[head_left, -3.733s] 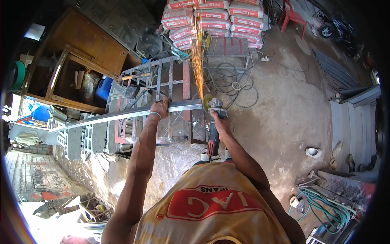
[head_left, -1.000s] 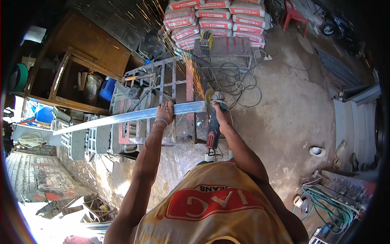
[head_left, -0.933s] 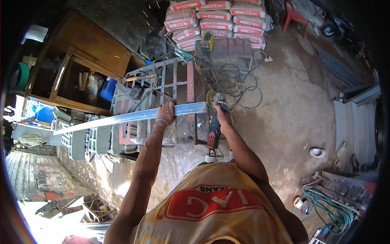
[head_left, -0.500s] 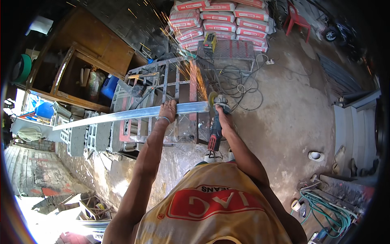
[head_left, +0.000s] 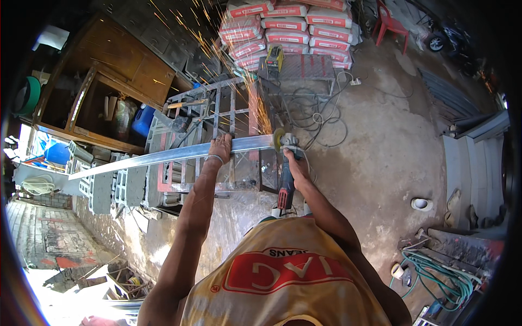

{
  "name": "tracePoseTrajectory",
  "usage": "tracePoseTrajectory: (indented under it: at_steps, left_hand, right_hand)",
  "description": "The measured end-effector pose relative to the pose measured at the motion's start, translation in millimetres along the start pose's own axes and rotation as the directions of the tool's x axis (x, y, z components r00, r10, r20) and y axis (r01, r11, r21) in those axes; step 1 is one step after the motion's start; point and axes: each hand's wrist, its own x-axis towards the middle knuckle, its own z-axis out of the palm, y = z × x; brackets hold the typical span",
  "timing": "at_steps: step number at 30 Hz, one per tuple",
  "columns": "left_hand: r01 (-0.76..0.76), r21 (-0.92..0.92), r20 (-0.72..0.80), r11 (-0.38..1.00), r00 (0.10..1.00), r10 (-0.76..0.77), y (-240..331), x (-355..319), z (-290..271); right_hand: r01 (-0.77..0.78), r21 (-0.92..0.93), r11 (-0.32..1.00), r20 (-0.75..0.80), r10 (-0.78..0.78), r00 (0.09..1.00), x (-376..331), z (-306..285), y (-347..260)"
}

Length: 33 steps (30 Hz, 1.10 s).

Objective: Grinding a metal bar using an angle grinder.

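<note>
A long silvery metal bar (head_left: 157, 159) lies across a welded metal frame (head_left: 232, 108), its far left end reaching over grey hollow blocks. My left hand (head_left: 219, 146) is closed over the bar close to its right end, pressing it on the frame. In my right hand (head_left: 294, 166) is an angle grinder (head_left: 285, 182), gripped near its head with the body pointing back toward me. The grinder's yellowish disc (head_left: 278, 139) touches the right end of the bar. Orange sparks (head_left: 263, 114) stream from there, away from me and leftward.
Stacked cement bags (head_left: 285, 36) stand at the back beside a low metal table (head_left: 304, 73). A tangled black cable (head_left: 326, 127) lies on the floor right of the frame. A wooden cabinet (head_left: 117, 49) is at the left; a hammer (head_left: 187, 103) rests on the frame.
The whole scene has shifted slightly left in view. The disc stays at the bar's end and sparks keep flying, spreading wider at the upper left. Both hands keep their grip.
</note>
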Motion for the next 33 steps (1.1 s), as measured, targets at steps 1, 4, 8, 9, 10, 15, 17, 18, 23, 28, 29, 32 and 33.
tracePoseTrajectory:
  at_steps: [1,4,8,9,10,15,17,18,23,28,29,32,33]
  left_hand:
    - [0.005,0.004,0.042,1.000,0.999,-0.005,4,1,-2]
    - [0.016,0.005,0.119,1.000,0.993,-0.017,-1,0,-8]
    - [-0.078,-0.039,0.212,0.996,0.974,0.085,-10,-2,-23]
    - [-0.113,-0.046,0.261,0.993,0.958,0.121,-11,-1,-30]
    - [-0.111,-0.097,0.257,0.989,0.957,0.133,-9,0,-34]
    - [-0.073,-0.157,0.212,0.985,0.971,0.106,-25,-2,-18]
    - [-0.065,-0.137,0.207,0.988,0.974,0.092,-19,1,-16]
    - [-0.064,-0.128,0.205,0.990,0.975,0.089,-14,4,-17]
    - [-0.076,-0.106,0.184,0.991,0.978,0.095,-14,7,-13]
    - [-0.058,-0.105,0.173,0.993,0.982,0.075,-17,4,-11]
    - [-0.066,-0.130,0.151,0.989,0.985,0.085,-17,3,-12]
    - [-0.075,-0.165,0.061,0.983,0.994,0.086,-15,0,-21]
    - [-0.067,-0.175,0.032,0.982,0.997,0.074,-16,-3,-21]
  right_hand:
    - [-0.002,0.030,1.000,-0.002,0.002,1.000,-2,-3,1]
    - [-0.018,0.071,0.997,0.014,0.017,1.000,-6,-3,-3]
    - [-0.041,0.071,0.997,0.022,0.040,0.999,3,-10,-1]
    - [-0.041,0.088,0.995,0.024,0.039,0.999,4,-10,-1]
    - [-0.044,0.080,0.996,0.004,0.044,0.999,5,-11,-1]
    - [-0.115,0.028,0.993,0.014,0.115,0.993,1,3,-7]
    - [-0.091,0.032,0.995,-0.004,0.091,0.996,6,4,-10]
    - [-0.078,0.035,0.996,-0.017,0.079,0.997,9,4,-11]
    - [-0.014,0.008,1.000,0.004,0.014,1.000,17,9,-16]
    - [0.012,-0.039,0.999,-0.010,-0.013,1.000,23,10,-15]
    - [0.019,-0.021,1.000,-0.018,-0.019,1.000,25,6,-13]
    - [0.100,-0.094,0.991,-0.114,-0.110,0.987,42,-10,-1]
    - [0.110,-0.137,0.984,-0.129,-0.128,0.983,45,-15,2]
